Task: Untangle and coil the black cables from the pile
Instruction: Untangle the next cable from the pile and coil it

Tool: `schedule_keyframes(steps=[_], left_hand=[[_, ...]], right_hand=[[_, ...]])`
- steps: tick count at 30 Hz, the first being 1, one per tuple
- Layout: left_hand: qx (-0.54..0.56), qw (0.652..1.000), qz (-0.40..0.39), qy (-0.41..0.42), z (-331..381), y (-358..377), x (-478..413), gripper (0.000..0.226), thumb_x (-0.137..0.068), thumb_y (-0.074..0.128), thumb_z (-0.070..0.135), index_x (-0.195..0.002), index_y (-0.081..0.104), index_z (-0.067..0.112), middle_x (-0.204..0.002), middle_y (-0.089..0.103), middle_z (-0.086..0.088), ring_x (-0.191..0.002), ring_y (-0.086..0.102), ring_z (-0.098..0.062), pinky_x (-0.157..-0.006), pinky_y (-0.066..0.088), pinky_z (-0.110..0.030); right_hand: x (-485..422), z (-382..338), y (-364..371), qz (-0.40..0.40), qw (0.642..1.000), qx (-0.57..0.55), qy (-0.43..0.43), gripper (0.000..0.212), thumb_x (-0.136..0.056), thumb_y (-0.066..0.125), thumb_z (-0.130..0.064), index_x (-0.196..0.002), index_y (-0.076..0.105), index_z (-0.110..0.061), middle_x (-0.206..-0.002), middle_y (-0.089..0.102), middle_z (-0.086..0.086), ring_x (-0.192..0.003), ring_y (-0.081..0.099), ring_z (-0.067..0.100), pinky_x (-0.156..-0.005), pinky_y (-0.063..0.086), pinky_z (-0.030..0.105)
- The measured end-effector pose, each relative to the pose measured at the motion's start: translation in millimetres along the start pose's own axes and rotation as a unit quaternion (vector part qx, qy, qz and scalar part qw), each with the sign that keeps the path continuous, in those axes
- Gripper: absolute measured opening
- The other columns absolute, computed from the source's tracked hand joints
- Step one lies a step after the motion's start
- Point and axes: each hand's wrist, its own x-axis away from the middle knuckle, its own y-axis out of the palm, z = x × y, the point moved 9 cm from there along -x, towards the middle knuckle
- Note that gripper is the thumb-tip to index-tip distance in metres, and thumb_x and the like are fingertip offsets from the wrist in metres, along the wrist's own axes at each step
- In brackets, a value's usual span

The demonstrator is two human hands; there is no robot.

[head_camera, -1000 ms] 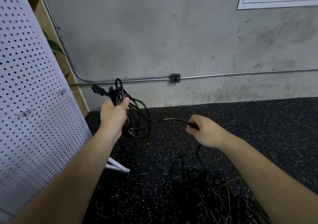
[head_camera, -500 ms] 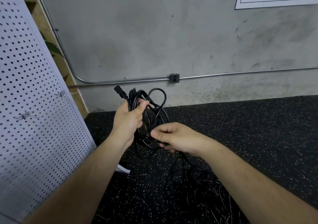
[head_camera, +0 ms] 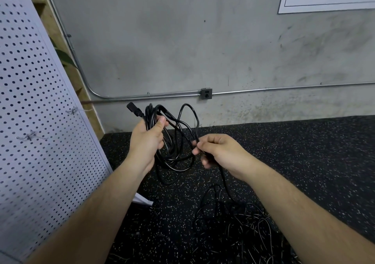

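My left hand (head_camera: 146, 142) grips a bundle of coiled black cable (head_camera: 172, 142), thumb pressed over the strands at the top. The cable's black plug (head_camera: 134, 109) sticks out up and left of that hand. Several loops hang below the fist. My right hand (head_camera: 219, 152) pinches the same cable just right of the coil, and a fresh loop arches up between the two hands. From the right hand the cable drops to a tangled pile of black cables (head_camera: 239, 229) on the floor at the lower right.
A white pegboard panel (head_camera: 34, 121) leans at the left, its white foot (head_camera: 142, 200) on the floor near my left forearm. Speckled black rubber flooring (head_camera: 294, 152) runs to a grey concrete wall carrying a metal conduit with a small outlet box (head_camera: 206, 93).
My right hand came in from the right to the coil, bringing slack that now forms a new loop. My left hand kept its grip on the bundle and moved slightly right.
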Motion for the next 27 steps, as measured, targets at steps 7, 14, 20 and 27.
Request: schedule_keyframes(steps=[7, 14, 20, 27], left_hand=[[-0.029, 1.000, 0.000, 0.003, -0.7, -3.6, -1.4, 0.021, -0.102, 0.061, 0.026, -0.103, 0.058, 0.005, -0.055, 0.052, 0.010, -0.048, 0.029, -0.009, -0.043, 0.027, -0.020], [-0.046, 0.999, -0.018, -0.002, -3.0, 13.7, 9.2, 0.045, -0.104, 0.054, 0.037, -0.121, 0.051, -0.005, -0.075, 0.075, 0.006, -0.045, 0.028, -0.008, -0.042, 0.027, -0.021], [-0.011, 0.999, -0.023, -0.020, -2.1, 19.5, 12.5, 0.052, -0.098, 0.048, 0.058, -0.105, 0.058, 0.008, -0.072, 0.067, 0.000, -0.044, 0.044, -0.005, -0.043, 0.036, -0.020], [0.000, 0.992, -0.122, -0.020, 4.2, 26.3, 10.4, 0.039, -0.080, 0.074, 0.050, -0.077, 0.048, 0.022, -0.054, 0.030, 0.003, -0.046, 0.024, -0.012, -0.049, 0.015, -0.032]], right_hand=[[-2.2, 1.5, -19.1, 0.074, 0.997, 0.035, -0.013, 0.007, -0.103, 0.056, -0.008, -0.106, 0.061, -0.004, -0.091, 0.072, 0.008, -0.065, 0.067, 0.015, -0.051, 0.050, 0.028], [9.1, -14.7, 19.2, 0.025, 0.972, 0.219, -0.078, 0.006, -0.100, 0.062, -0.015, -0.094, 0.061, -0.015, -0.090, 0.073, 0.000, -0.064, 0.066, 0.007, -0.057, 0.055, 0.025], [17.6, -17.6, 59.7, -0.010, 0.891, 0.406, -0.203, 0.005, -0.097, 0.065, -0.022, -0.093, 0.066, -0.019, -0.089, 0.067, -0.003, -0.075, 0.060, 0.013, -0.071, 0.053, 0.034], [26.6, -35.5, 47.0, 0.077, 0.832, 0.494, -0.240, 0.033, -0.091, 0.059, -0.059, -0.089, 0.068, -0.027, -0.086, 0.061, -0.014, -0.082, 0.058, 0.006, -0.075, 0.056, 0.034]])
